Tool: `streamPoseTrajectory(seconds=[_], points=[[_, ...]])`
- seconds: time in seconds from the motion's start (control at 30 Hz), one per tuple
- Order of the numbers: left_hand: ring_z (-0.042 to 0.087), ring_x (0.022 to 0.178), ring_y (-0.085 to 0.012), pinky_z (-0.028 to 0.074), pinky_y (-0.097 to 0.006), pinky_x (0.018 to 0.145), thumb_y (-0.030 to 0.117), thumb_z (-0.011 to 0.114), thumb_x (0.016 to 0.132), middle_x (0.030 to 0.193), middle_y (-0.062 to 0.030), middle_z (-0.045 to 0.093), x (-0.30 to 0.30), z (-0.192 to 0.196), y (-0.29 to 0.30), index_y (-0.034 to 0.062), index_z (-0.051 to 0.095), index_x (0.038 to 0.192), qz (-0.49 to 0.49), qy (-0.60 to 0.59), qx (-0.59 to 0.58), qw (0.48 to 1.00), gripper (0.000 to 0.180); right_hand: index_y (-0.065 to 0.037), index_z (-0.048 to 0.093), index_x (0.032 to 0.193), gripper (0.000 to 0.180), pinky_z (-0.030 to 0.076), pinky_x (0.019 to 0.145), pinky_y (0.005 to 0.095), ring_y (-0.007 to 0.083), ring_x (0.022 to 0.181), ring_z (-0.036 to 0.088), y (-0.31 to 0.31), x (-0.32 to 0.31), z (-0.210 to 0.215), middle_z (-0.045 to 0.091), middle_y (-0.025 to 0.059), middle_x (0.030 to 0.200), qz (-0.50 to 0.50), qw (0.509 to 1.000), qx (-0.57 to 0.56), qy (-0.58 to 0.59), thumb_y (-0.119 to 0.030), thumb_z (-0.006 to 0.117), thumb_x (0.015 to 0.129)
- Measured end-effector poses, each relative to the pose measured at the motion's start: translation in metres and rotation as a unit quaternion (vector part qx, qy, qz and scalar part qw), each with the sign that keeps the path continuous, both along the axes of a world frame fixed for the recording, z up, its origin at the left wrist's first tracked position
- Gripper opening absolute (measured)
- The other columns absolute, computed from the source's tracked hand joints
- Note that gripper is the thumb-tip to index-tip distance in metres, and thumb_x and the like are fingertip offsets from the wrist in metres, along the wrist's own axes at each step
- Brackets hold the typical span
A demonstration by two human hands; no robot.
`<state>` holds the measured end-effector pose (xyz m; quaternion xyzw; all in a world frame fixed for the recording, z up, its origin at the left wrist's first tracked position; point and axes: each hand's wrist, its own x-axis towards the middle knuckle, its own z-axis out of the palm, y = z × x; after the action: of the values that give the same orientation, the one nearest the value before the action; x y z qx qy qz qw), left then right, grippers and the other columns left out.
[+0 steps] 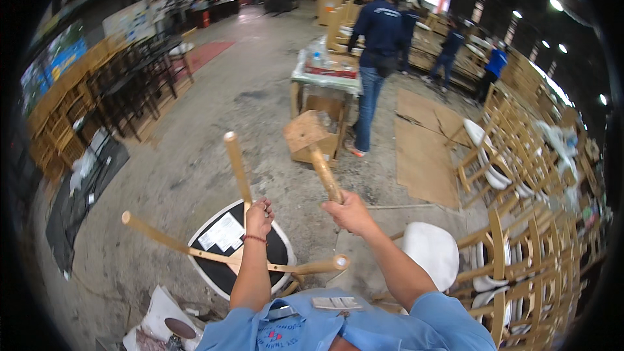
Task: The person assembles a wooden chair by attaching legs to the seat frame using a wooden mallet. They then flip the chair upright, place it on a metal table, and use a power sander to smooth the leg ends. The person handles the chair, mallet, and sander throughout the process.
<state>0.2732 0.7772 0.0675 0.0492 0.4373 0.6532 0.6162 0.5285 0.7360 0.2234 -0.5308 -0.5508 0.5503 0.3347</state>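
A wide workshop hall with a grey concrete floor (221, 123) stretches away under ceiling lamps, with flattened cardboard sheets (426, 146) lying on the right. Close below the camera one round stool (237, 250) lies upside down, its black underside ringed in white and carrying a white paper label; three of its pale wooden legs (236, 168) point up and outward. The left hand (259, 216) is closed around the base of the upright leg. The right hand (349, 211) is wrapped tight around the handle of one wooden mallet (311, 142), whose blocky head is raised above the stool, apart from the legs. One white round seat (429, 250) sits just right of the right forearm, among stacked wooden chairs (526, 234) too many and too overlapped to count. Dark chairs (133, 84) line the left side. One cluttered work table (325, 71) stands in the middle distance, and four people in blue tops (380, 29) stand or walk beyond it, backs turned.
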Motion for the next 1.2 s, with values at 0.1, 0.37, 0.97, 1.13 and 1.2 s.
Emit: streamPoseTrajectory(seconds=[0.1,0.37,0.97,1.13,1.2], points=[[0.043,0.052,-0.0072,0.035,-0.023,0.045,0.011,0.051,0.098,0.095,-0.0053,0.063,0.055,0.054,-0.040,0.0013,0.054,0.124,-0.091,0.103,0.102,0.985,0.028,-0.007,0.060,0.090,0.018,0.037,0.041,0.0258,0.0068,0.049,0.047,-0.027,0.023,0.011,0.054,-0.0027,0.063,-0.019,0.998,0.003,0.060,-0.020,0.071,0.084],[0.044,0.047,-0.0040,0.032,-0.022,0.040,0.018,0.048,0.101,0.118,-0.0155,0.066,0.172,0.178,-0.134,-0.0033,0.051,0.131,-0.116,0.208,0.219,0.946,0.037,-0.008,0.054,0.089,0.018,0.033,0.037,0.0234,0.0053,0.044,0.044,-0.085,0.035,0.040,0.051,-0.0024,0.062,-0.048,0.964,0.047,0.257,-0.012,0.071,0.088],[0.060,0.098,-0.0121,0.048,-0.028,0.086,0.014,0.059,0.096,0.105,-0.0066,0.066,-0.055,0.204,-0.225,-0.0013,0.060,0.118,-0.089,0.483,0.279,0.825,0.027,-0.005,0.054,0.086,0.015,0.034,0.034,0.0226,0.0058,0.040,0.042,-0.124,-0.158,0.065,0.050,-0.0021,0.058,0.104,0.946,-0.061,0.303,-0.011,0.069,0.086],[0.059,0.092,-0.0104,0.049,-0.026,0.079,0.008,0.059,0.095,0.103,-0.0050,0.065,-0.138,0.139,-0.245,-0.0033,0.060,0.116,0.011,0.441,0.218,0.870,0.024,-0.006,0.055,0.088,0.018,0.032,0.036,0.0238,0.0057,0.043,0.042,-0.132,-0.251,0.038,0.051,-0.0007,0.062,0.172,0.938,-0.119,0.277,-0.014,0.071,0.084],[0.058,0.091,-0.0112,0.048,-0.026,0.077,0.011,0.059,0.095,0.102,-0.0048,0.064,-0.160,0.132,-0.243,-0.0022,0.061,0.116,0.021,0.474,0.191,0.859,0.025,-0.005,0.053,0.092,0.021,0.033,0.036,0.0245,0.0055,0.045,0.043,-0.130,-0.265,0.025,0.052,0.0006,0.068,0.163,0.944,-0.120,0.259,-0.017,0.068,0.087]])
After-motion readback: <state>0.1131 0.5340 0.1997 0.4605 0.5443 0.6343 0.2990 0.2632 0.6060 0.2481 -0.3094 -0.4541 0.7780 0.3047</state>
